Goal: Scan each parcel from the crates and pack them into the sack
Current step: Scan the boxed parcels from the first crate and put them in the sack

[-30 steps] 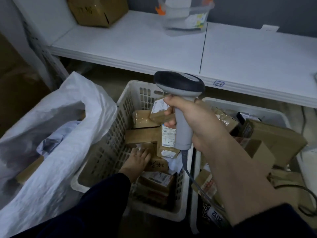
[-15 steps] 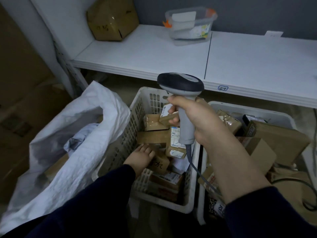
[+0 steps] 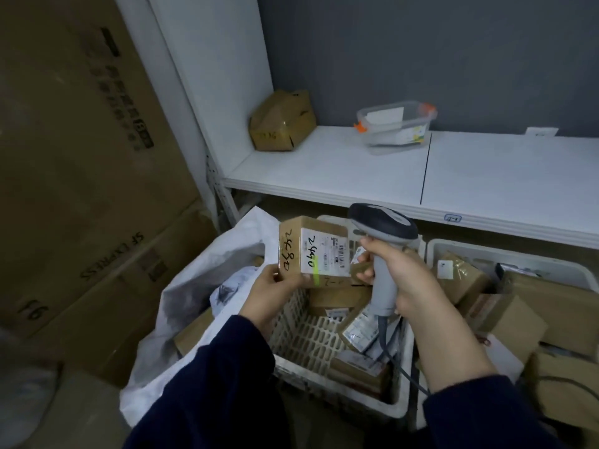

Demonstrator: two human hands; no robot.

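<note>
**Parcel held up beside the scanner, above the left crate**

The left hand (image 3: 274, 286) grips a brown parcel (image 3: 312, 251) by its lower left corner, fingers closed round the edge, holding it upright above the left crate (image 3: 304, 338) with its white label (image 3: 324, 252) facing the camera; handwritten black digits run down the cardboard and the label, and a green highlighter stroke marks the label's lower edge; the right hand (image 3: 402, 280) is wrapped tight round the grey handle of the scanner (image 3: 382, 251), whose dark head sits just right of the parcel's top edge, close to it, though I cannot tell whether they touch; the scanner's cable (image 3: 393, 361) drops from the handle across the crate's right side; more parcels lie in that crate, several with labels up; the right crate (image 3: 505, 254) stands just beside it, heaped with brown boxes; the white sack (image 3: 194, 296) sits open left of the left crate, touching it, with a box and a grey bag visible inside; behind, a white shelf (image 3: 356, 170) carries a dented brown box (image 3: 282, 124) at its left end and a clear tub (image 3: 397, 126) with orange clips further right; large cartons (image 3: 84, 176) are stacked at far left; both sleeves are dark blue.
</note>
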